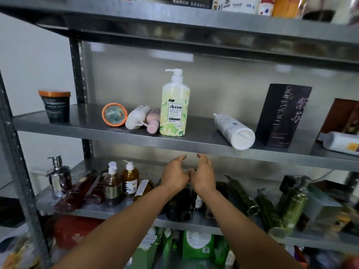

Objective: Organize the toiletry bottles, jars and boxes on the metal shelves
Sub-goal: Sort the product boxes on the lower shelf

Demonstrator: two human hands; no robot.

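My left hand and my right hand hover side by side just below the front edge of the middle metal shelf, fingers relaxed and holding nothing. Above them a yellow-green pump bottle stands upright. Beside it lie a white bottle and a pink bottle, with an orange-rimmed jar on its side. A dark jar with an orange lid stands at the left. A white bottle lies at the right next to a dark box.
The lower shelf holds amber pump bottles, reddish bottles lying down, dark bottles under my hands and green bottles. A chrome dispenser stands far left. Green pouches sit below. The top shelf carries more bottles.
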